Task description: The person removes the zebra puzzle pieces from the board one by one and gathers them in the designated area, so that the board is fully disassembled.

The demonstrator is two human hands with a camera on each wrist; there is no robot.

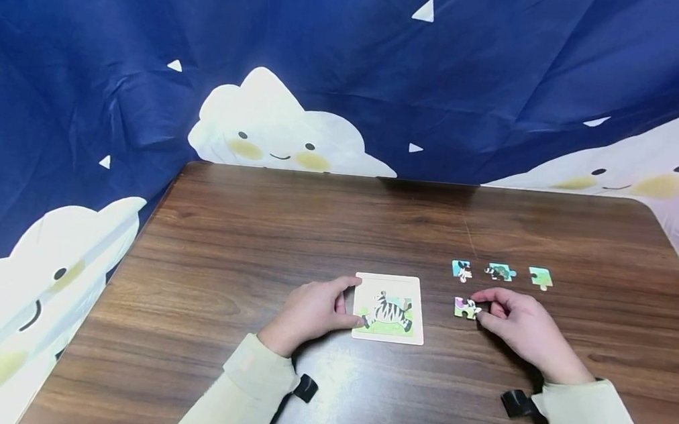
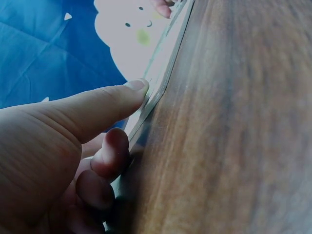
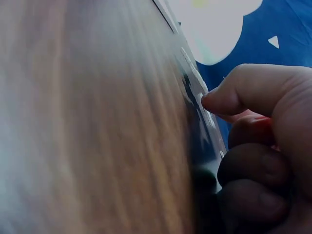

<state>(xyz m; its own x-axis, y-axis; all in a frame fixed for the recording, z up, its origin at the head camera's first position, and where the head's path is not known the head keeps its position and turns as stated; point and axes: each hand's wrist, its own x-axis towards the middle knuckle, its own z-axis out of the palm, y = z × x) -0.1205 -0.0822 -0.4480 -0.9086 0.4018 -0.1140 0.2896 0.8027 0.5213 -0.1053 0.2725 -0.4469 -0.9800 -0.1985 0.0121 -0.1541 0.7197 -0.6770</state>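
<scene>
The left hand [image 1: 315, 311] holds the board [image 1: 419, 323] by its left edge, thumb at the near part and forefinger at the far corner. The board lies flat on the table [image 1: 220, 255], between the two hands, with a pale rim around a partly filled zebra picture [image 1: 391, 314]. In the left wrist view the thumb rests on the board's edge, with other fingers bent below it.

The right hand [image 1: 520, 322] pinches a puzzle piece [image 1: 464, 308] between thumb and forefinger, to the right of the board and apart from it. This piece shows pink, green, and black and white. The right wrist view shows the other fingers curled in.

On the far side of that piece, three more lie in a row, spaced apart: a blue left piece [image 1: 462, 270] with black and white on it, a middle piece [image 1: 499, 272] in blue and dark green, and a green right piece [image 1: 542, 277].

Both arms wear pale sleeves [image 1: 588, 422]. Beyond the table hangs a blue cloth [image 1: 343, 30] with smiling clouds [image 1: 280, 133] and white triangles [image 1: 425, 11].
</scene>
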